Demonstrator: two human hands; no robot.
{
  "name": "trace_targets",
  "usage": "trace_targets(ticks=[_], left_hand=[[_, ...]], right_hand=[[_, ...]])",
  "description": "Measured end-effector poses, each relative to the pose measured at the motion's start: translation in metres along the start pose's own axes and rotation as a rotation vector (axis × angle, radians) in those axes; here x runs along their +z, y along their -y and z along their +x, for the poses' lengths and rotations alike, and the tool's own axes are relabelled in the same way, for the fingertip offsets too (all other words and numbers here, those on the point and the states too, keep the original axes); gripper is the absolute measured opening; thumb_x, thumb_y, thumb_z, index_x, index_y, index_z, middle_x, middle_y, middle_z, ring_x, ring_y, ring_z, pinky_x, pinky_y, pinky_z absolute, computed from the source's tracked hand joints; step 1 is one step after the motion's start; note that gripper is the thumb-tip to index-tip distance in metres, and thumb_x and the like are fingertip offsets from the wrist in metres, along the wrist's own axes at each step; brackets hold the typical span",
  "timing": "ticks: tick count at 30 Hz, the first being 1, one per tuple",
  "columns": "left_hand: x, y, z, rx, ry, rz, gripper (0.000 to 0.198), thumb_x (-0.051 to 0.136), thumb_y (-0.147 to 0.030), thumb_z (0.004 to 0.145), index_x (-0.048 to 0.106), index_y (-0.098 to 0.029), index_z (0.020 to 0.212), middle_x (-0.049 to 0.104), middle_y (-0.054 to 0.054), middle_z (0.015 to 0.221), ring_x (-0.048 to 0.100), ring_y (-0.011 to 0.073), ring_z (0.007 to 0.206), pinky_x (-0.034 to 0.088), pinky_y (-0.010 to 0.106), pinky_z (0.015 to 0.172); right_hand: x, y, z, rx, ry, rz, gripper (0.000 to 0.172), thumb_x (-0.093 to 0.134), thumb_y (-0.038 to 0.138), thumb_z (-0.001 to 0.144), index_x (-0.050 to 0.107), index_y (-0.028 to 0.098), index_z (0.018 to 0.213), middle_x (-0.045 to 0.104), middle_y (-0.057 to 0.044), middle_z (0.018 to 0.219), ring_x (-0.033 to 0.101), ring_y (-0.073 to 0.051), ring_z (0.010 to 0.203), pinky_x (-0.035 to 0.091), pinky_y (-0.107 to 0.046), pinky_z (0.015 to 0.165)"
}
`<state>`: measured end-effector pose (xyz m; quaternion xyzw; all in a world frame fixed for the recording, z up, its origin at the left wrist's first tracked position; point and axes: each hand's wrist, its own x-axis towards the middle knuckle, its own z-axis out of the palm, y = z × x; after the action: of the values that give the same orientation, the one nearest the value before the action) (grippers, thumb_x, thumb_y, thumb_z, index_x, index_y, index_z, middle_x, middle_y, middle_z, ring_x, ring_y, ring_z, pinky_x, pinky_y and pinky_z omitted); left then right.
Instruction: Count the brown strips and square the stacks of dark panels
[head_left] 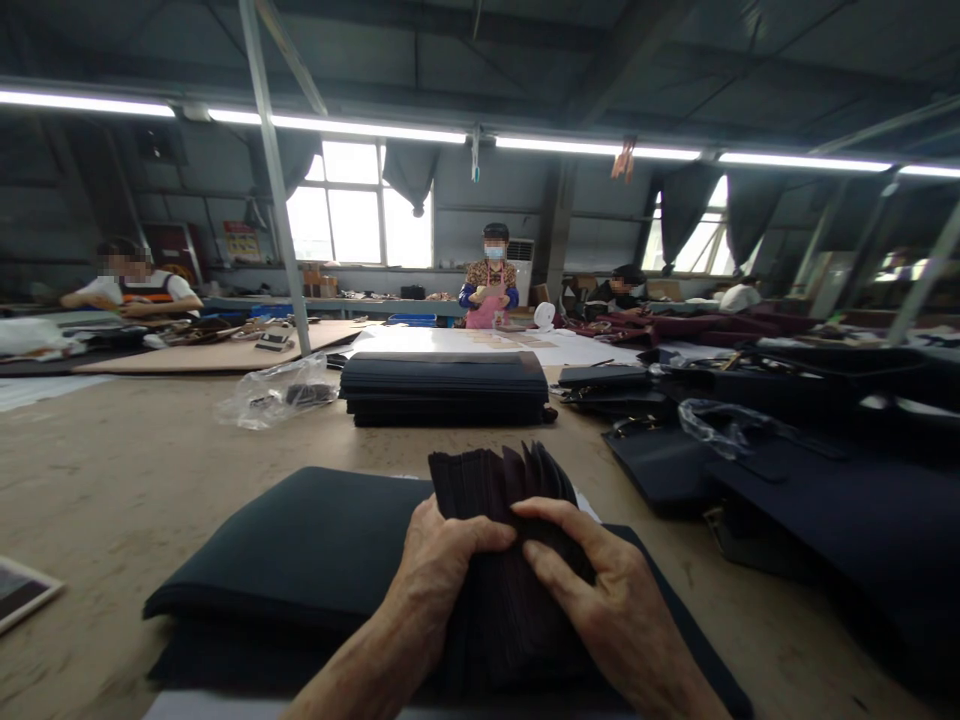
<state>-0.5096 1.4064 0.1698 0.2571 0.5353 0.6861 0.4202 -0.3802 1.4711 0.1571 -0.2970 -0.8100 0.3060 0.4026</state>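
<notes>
Nearest to the camera, a thick bundle of dark pieces was gripped by both bare hands, over toward the near edge of the worktop. It was clamped from the left by the left hand, thumb laid across the front, and from the right by the right hand, with thumb and index finger pressed onto the pieces. Most of the other fingers were hidden, so their exact hold couldn't be made out. The hands were set really close together, left thumb tip right by the right thumb and index finger, and the bundle's far ends were splayed out like a fan. Beneath it and off to the left, a pile of dark green sheets was laid out. Toward the far edge, a pretty neat stack of dark panels was parked, with a clear plastic bag dumped just beside it on the left. Toward the right edge, dark flat goods were heaped up, with some clear plastic wrap bunched on top.
</notes>
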Motion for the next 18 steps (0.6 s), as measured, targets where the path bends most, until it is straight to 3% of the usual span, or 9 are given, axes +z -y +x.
trace_targets(ticks=[9,18], left_hand=[[-0.0002,-0.0018,0.0014,0.020,-0.013,0.005,0.027,0.068,-0.018,0.051,0.064,-0.008,0.077,0.062,0.008,0.067,0.057,0.0196,0.056,0.048,0.028,0.051],[-0.0012,-0.0012,-0.0002,0.000,0.012,0.034,0.029,0.067,-0.019,0.053,0.065,-0.008,0.079,0.063,0.010,0.069,0.058,0.0207,0.056,0.049,0.029,0.052]], right_hand=[[0.0020,0.0004,-0.0011,0.047,0.017,-0.041,0.029,0.053,0.049,0.076,0.064,0.030,0.095,0.061,0.002,0.093,0.057,-0.019,0.087,0.043,-0.030,0.077],[0.0030,0.0041,0.0016,0.094,0.006,-0.040,0.028,0.054,0.043,0.071,0.064,0.028,0.092,0.062,0.003,0.088,0.058,-0.019,0.083,0.043,-0.031,0.075]])
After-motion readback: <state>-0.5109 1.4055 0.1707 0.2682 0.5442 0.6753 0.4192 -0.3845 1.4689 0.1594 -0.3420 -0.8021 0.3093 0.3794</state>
